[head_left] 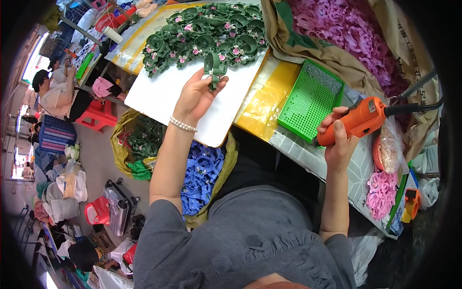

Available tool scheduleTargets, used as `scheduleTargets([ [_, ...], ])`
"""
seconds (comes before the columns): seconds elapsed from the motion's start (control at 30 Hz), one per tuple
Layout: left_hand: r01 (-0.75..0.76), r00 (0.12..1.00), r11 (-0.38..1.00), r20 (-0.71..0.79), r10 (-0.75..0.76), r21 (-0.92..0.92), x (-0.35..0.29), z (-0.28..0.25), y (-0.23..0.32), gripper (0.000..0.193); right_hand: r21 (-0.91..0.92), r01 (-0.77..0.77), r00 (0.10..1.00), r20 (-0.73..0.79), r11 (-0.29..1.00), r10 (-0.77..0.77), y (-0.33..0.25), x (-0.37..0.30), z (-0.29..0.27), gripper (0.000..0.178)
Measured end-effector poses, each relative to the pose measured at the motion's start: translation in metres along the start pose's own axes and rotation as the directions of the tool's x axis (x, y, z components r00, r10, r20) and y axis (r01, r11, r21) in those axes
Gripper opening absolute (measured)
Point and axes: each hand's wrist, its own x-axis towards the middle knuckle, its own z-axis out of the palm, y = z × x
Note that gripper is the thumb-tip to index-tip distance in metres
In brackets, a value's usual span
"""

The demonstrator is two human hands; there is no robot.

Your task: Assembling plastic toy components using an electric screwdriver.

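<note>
My left hand (199, 96), with a beaded bracelet at the wrist, pinches a dark green plastic piece with a ring shape (213, 67) over a white board (159, 91). Just beyond it lies a heap of similar green pieces (202, 41) with small pink flowers on them. In my right hand (340, 144) is an orange electric screwdriver (353, 123), fingers wrapped round its body and its tip pointing left. A black cable runs from its right end. Close by sits a green perforated tray (301, 106) with many small metal screws (323, 79) at its far end.
A brown sack (317, 53) of purple pieces (346, 38) stands far right. Pink pieces (381, 192) and an orange tape dispenser (411, 204) are at the right edge. Below the table, yellow sacks hold blue pieces (202, 173) and green ones (147, 137). People (55, 94) sit far left.
</note>
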Motion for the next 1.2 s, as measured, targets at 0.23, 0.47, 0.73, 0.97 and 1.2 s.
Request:
scheduleTargets([
  [0.23, 0.035, 0.999, 0.991, -0.004, -0.036, -0.132, -0.049, 0.020, -0.026, 0.037, 0.002, 0.010, 1.000, -0.008, 1.000, -0.010, -0.004, 0.011, -0.001, 0.029],
  [0.47, 0.299, 0.954, 0.913, 0.105, -0.281, -0.277, -0.070, 0.045, -0.058, 0.037, 0.012, 0.015, 1.000, -0.007, 1.000, -0.015, 0.008, 0.034, -0.003, 0.028],
  [0.73, 0.316, 0.948, 0.928, 0.083, -0.306, -0.197, -0.068, 0.067, -0.081, 0.038, -0.003, 0.114, 0.991, 0.067, 0.993, -0.114, 0.035, 0.061, -0.008, 0.036],
  [0.97, 0.345, 0.930, 0.934, 0.168, -0.327, -0.090, -0.064, 0.084, -0.089, 0.042, -0.095, 0.120, 0.993, 0.015, 0.988, -0.119, 0.052, 0.065, -0.011, 0.050],
  [1.2, 0.374, 0.920, 0.921, 0.170, -0.354, -0.106, -0.066, 0.084, -0.104, 0.044, -0.110, 0.179, 0.983, -0.015, 0.978, -0.182, 0.063, 0.064, -0.011, 0.052],
])
